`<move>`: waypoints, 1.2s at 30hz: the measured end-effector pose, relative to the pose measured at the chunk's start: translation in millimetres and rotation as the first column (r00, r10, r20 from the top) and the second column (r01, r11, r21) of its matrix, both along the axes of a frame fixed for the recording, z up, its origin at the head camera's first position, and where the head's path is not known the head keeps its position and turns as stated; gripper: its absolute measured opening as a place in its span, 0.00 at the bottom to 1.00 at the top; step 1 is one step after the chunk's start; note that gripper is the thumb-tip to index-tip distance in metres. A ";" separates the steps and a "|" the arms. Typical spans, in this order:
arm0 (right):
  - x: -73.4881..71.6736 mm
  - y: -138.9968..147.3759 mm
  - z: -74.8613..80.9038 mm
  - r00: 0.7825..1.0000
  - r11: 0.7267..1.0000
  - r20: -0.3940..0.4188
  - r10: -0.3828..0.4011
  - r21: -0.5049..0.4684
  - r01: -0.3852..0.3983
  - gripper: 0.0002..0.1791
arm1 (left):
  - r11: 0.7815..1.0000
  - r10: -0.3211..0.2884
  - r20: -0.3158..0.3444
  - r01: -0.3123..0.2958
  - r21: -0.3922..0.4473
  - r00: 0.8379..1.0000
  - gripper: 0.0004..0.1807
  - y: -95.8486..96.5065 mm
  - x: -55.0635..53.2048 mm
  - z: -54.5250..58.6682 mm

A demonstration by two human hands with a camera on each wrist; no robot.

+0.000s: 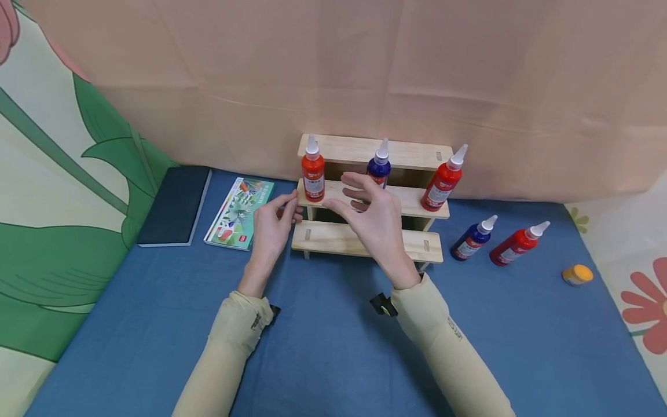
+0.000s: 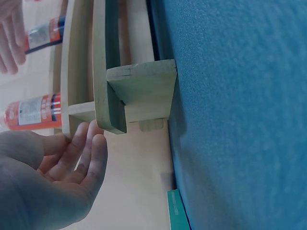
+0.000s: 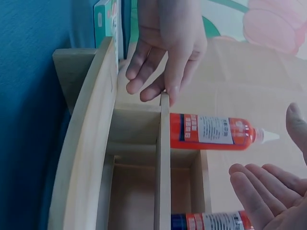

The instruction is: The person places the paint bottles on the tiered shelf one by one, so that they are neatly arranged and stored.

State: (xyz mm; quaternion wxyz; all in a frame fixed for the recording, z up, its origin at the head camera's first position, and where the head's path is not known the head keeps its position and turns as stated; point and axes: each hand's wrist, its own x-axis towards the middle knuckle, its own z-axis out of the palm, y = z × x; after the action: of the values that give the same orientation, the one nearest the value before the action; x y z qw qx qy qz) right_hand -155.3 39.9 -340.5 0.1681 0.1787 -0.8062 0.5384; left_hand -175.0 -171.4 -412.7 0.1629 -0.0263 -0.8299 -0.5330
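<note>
- While the blue-covered table (image 1: 323, 359) spreads beneath everything, the three-tier wooden rack (image 1: 333, 238) stands toward its far edge.
- Left of the rack lie a dark book (image 1: 174, 205) and, nearer, a green booklet (image 1: 239, 213).
- Of the hands, the left hand (image 1: 271, 233) pinches the left end of the rack's middle tier between thumb and fingers; the right hand (image 1: 377, 223) hangs before the rack, fingers spread, grasping nothing.
- On the middle tier stand a red bottle (image 1: 314, 178), a blue bottle (image 1: 379, 168) and another red bottle (image 1: 440, 186); one more blue (image 1: 471, 241) and red pair (image 1: 513, 248) stands right of the rack.
- Farthest right sits a yellow-lidded jar (image 1: 577, 274).
</note>
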 end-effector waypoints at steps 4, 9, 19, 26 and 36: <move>5.5 10.4 -1.8 1.000 1.000 0.001 -0.016 0.005 0.016 0.30 | 1.000 -0.002 -0.009 0.002 -0.001 1.000 0.15 -0.1 -0.5 -0.8; 12.8 25.7 -4.7 0.999 0.999 0.036 -0.030 -0.020 0.030 0.31 | 1.000 -0.005 -0.017 0.005 -0.009 1.000 0.16 -0.1 -1.0 -1.5; 22.7 54.9 -5.7 0.995 0.995 0.041 -0.096 -0.009 0.097 0.30 | 1.000 0.005 -0.003 -0.005 -0.020 1.000 0.16 0.4 0.1 -1.0; 25.5 78.9 -13.1 0.989 0.989 0.024 -0.148 0.005 0.148 0.29 | 1.000 0.007 0.005 -0.007 -0.019 1.000 0.16 0.5 0.0 -0.1; 34.9 108.6 -16.7 0.974 0.973 0.027 -0.225 0.058 0.223 0.28 | 1.000 0.007 0.014 -0.007 -0.020 1.000 0.17 0.8 0.4 -0.3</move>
State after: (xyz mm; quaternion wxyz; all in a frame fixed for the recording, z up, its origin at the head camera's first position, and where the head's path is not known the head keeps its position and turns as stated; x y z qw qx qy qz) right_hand -120.3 148.5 -357.2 0.2094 0.0821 -0.8383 0.4967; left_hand -174.5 -170.5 -413.0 0.1588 -0.0214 -0.8363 -0.5243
